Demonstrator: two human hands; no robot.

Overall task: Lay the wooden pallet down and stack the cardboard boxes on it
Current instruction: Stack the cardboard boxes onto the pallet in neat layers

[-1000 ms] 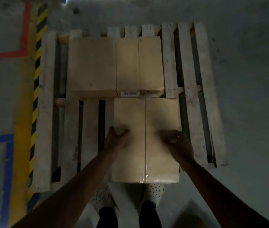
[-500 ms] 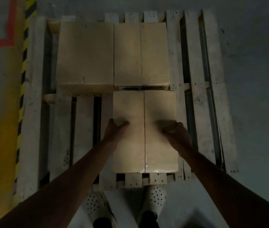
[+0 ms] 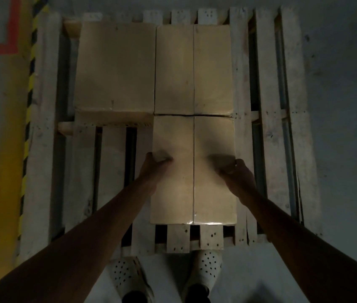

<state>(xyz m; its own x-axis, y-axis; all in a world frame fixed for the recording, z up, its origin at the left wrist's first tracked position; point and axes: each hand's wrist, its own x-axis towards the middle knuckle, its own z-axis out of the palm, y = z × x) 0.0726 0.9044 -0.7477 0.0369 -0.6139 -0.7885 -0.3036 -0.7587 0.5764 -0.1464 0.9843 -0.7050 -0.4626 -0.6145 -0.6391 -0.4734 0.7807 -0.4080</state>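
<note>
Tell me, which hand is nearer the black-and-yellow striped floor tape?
Left. The left hand grips the box on its side facing the striped tape; the right hand, its far side.

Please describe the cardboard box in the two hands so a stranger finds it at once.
On the pale wooden pallet, two tan cardboard boxes lie at the far end. The third tan box is nearer, against the right one. Only it is gripped by the left hand and the right hand.

both hands (image 3: 154, 166) gripping near box (image 3: 193, 171) — on pallet (image 3: 267, 149), two boxes (image 3: 153, 68) behind
</note>
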